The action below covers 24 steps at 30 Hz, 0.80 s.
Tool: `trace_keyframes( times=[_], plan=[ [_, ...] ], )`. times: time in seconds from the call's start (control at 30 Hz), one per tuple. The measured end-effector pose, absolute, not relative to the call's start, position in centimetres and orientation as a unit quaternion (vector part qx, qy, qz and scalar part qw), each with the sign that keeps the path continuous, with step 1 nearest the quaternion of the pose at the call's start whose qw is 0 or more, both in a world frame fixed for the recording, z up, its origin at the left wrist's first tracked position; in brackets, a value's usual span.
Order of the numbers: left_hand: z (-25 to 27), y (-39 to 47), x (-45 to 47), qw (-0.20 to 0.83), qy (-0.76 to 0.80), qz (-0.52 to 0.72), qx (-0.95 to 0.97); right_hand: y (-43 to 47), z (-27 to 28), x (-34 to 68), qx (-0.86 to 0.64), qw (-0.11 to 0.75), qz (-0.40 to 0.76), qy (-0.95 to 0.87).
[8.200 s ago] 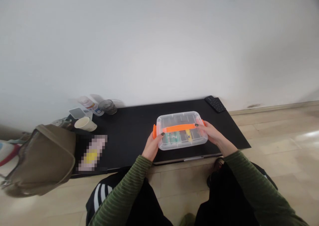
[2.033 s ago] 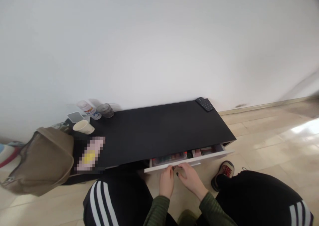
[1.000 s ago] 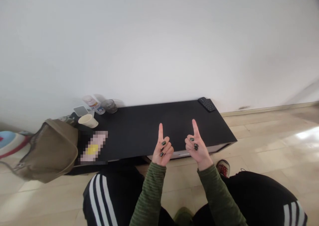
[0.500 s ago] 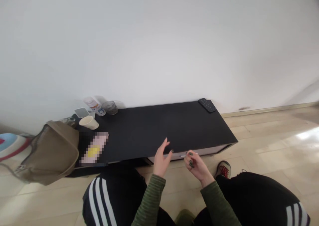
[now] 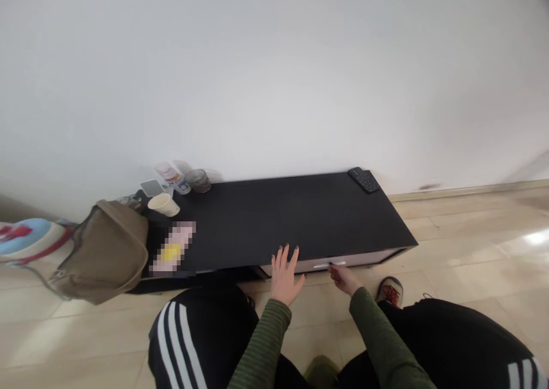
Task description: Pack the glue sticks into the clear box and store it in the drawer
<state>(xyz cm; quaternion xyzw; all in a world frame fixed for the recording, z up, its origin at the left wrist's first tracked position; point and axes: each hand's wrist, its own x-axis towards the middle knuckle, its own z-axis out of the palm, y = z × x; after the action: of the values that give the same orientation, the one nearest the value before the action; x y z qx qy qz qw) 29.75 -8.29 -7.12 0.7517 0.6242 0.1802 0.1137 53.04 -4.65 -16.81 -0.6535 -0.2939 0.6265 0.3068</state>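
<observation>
My left hand (image 5: pixel 285 280) is open, its fingers spread, over the front edge of a low black cabinet (image 5: pixel 266 214). To its right, the fingers of my right hand (image 5: pixel 344 278) are closed at the metal drawer handle (image 5: pixel 321 266), pinching it near its middle. That handle sits on the pale drawer front (image 5: pixel 366 258) below the black top. The drawer looks pushed in. My right fingertips are partly hidden.
On the cabinet's left stand a paper cup (image 5: pixel 164 205), a spray can (image 5: pixel 174 180) and a dark glass (image 5: pixel 198 181). A blurred pink item (image 5: pixel 179 241) lies near a brown bag (image 5: pixel 114 251). A black keypad-like object (image 5: pixel 363 181) rests at the back right.
My right hand has moved from just in front of the drawer onto its handle. My left hand has turned and spread its fingers at the cabinet's edge. The view has shifted slightly.
</observation>
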Motion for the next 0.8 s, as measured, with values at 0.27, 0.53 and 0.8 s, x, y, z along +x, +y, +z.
trace_keyframes(
  times=[0.27,0.53,0.8],
  plan=[
    [-6.7,-8.5,29.5,0.118,0.614,0.164,0.763,-5.8,-16.9,51.8,-0.667,0.341,0.625,-0.219],
    [-7.2,-9.2,30.3,0.091,0.622,0.201,0.751,-10.9,-13.9,52.5,-0.663,0.249,0.667,-0.233],
    [-9.3,-16.4,35.7,0.158,0.530,0.193,0.810,-10.4,-6.7,53.5,-0.578,0.184,0.601,-0.521]
  ],
)
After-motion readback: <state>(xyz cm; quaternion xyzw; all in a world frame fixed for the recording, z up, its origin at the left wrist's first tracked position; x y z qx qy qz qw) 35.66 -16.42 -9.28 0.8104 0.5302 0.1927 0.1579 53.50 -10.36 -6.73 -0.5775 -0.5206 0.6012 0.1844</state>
